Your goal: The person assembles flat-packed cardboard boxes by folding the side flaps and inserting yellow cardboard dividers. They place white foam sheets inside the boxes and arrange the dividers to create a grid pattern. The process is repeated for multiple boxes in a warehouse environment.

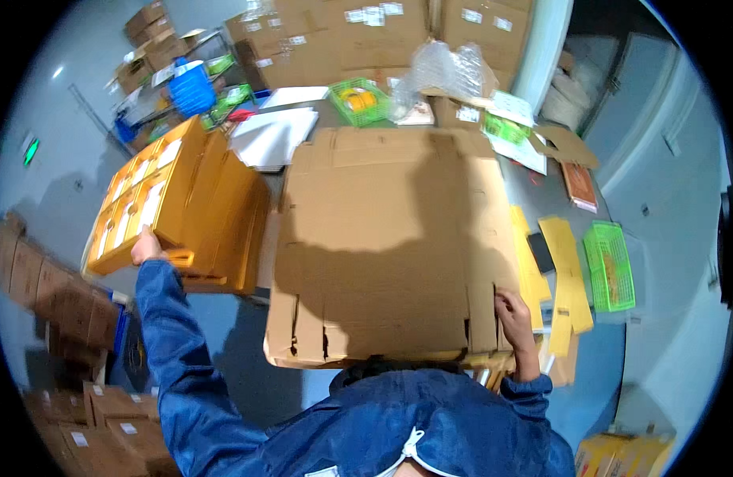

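A large flattened brown cardboard sheet [382, 270] lies across the table before me, with slots cut near its close edge. My right hand [516, 319] is at its lower right edge, fingers curled closed against the board; the fingertips are partly hidden. To the left stands a stack of orange-yellow boxes [215, 215], their left ends showing round holes and white inserts. At the lower edge of the nearest yellow box [159, 199], my left hand [147, 248] has its fingers closed on it, slightly blurred.
White sheets [275, 135], a green basket [358, 102] and bubble wrap [442, 75] lie beyond the cardboard. Yellow strips [569, 278], a dark phone-like slab [540, 253] and another green basket [610, 266] are at the right. Cartons [60, 294] are stacked at the left.
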{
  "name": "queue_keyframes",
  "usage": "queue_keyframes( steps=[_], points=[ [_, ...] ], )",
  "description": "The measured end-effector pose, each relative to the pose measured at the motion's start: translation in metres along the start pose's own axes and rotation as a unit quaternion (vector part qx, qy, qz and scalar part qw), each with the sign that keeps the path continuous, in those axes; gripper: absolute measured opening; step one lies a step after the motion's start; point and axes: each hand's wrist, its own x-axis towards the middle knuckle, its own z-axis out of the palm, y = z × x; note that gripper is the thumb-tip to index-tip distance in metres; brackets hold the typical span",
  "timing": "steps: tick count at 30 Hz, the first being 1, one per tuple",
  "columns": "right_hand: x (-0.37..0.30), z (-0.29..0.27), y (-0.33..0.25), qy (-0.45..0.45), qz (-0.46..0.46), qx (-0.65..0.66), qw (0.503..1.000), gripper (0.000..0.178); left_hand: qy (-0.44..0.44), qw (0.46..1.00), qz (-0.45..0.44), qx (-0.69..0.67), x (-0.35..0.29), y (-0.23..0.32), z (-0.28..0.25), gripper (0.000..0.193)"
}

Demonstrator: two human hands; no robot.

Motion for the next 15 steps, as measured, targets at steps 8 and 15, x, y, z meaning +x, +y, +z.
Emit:
queue_keyframes(
  steps=[8, 15],
  points=[
    [0.017, -0.002, 0.085, 0.006, 0.1, -0.046, 0.994, 0.026, 0.037, 0.986, -0.041, 0.158, 0.022, 0.01, -0.021, 0.086],
    [0.087, 0.001, 0.172, 0.027, 0.12, -0.256, 0.959, 0.04, -0.148, 0.918, 0.362, 0.072, -0.168, 0.029, 0.002, 0.045]
  ],
)
